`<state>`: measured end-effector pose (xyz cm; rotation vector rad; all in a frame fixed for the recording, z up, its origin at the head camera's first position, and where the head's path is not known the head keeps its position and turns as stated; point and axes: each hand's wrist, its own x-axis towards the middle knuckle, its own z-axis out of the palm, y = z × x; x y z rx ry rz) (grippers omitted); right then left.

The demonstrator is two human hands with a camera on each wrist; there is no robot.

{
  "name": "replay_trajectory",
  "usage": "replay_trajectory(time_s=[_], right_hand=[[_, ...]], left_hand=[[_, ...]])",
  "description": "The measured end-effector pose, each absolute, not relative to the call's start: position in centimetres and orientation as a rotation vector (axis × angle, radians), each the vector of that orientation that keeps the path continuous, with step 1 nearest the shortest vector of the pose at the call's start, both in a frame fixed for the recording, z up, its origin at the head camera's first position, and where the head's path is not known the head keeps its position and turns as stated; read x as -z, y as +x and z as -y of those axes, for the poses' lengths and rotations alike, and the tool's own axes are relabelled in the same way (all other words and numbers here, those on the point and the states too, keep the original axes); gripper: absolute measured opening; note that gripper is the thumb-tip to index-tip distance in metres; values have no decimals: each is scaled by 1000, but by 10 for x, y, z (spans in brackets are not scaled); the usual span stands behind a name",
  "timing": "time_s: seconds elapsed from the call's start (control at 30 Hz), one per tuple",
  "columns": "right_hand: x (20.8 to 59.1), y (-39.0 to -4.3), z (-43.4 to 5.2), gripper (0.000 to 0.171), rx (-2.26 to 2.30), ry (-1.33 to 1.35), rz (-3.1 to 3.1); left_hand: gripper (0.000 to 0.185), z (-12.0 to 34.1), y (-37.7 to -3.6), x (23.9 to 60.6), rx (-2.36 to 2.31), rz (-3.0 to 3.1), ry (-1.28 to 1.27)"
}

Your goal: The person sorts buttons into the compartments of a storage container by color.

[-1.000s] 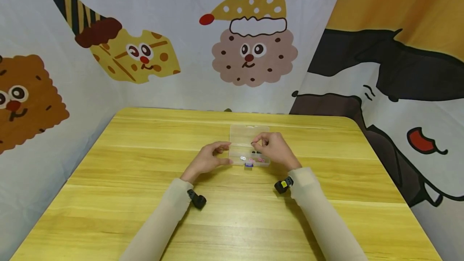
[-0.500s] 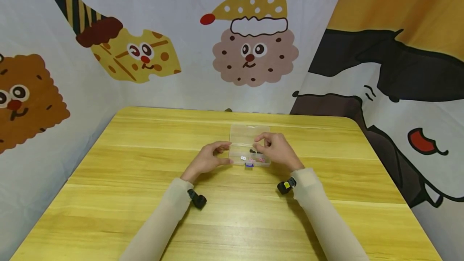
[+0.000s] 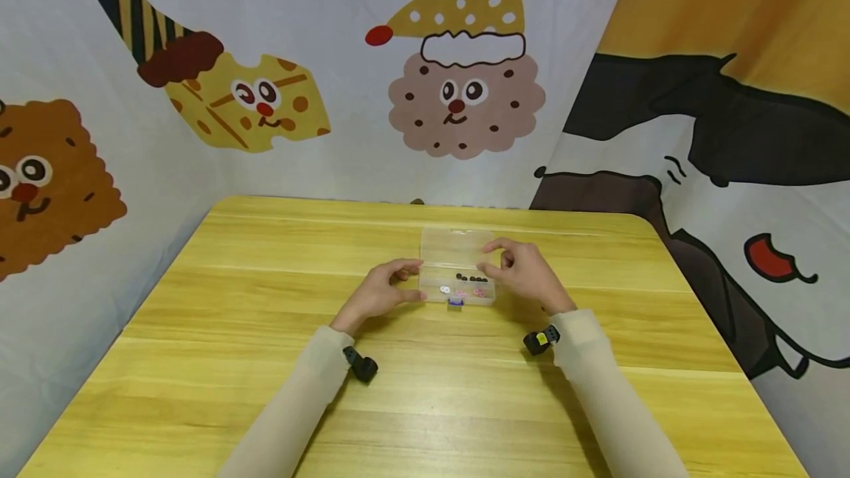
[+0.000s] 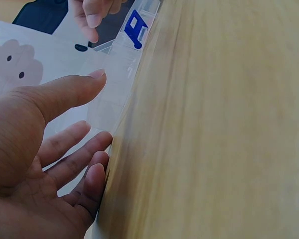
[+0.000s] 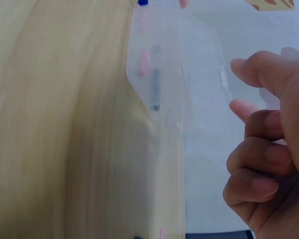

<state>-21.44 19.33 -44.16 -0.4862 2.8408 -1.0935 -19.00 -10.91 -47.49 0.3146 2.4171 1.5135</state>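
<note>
A small clear plastic box (image 3: 433, 276) stands on the table with its lid (image 3: 448, 246) tilted back. Several black beads (image 3: 473, 279) lie in a row in its rear section. White pieces (image 3: 445, 290) and pink pieces (image 3: 478, 292) lie in front of them, too small to identify. A blue latch (image 3: 455, 302) shows at the front. My left hand (image 3: 380, 291) holds the box's left end, thumb at the front corner and fingertips near the hinge. Over the right end hovers my right hand (image 3: 524, 270), thumb and index finger parted around nothing, other fingers curled in the right wrist view.
The box rests on a wood-grain table (image 3: 425, 397). Behind it hangs a pale cloth backdrop (image 3: 279, 183) printed with cartoon figures. Each sleeve cuff carries a small black wrist camera, one left (image 3: 361, 366) and one right (image 3: 539, 341).
My right hand first pinched a dark bead over the box; that bead now lies in the rear section. The hand has moved right and its thumb and index finger have parted. The left hand stays put.
</note>
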Motion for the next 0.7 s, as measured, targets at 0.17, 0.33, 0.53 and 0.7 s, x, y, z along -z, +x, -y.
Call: replay_trajectory(time_s=[0.17,0.33,0.53,0.7], right_hand=[[444,-214,-204,42,1077,-457,-2842],[447,-213,-214,44,1084,-407,-2826],[450,-213,-228,43,1051,-369,-2834],[454,-213,-239,43,1036,-333,-2835]], left_hand=[[64,109,-190,476,-1515,-2417,314],[64,109,-190,477,-1515,-2418,318],[64,109,-191,476,-1516,-2420,320],[64,109,-191,476,-1514,-2422,326]])
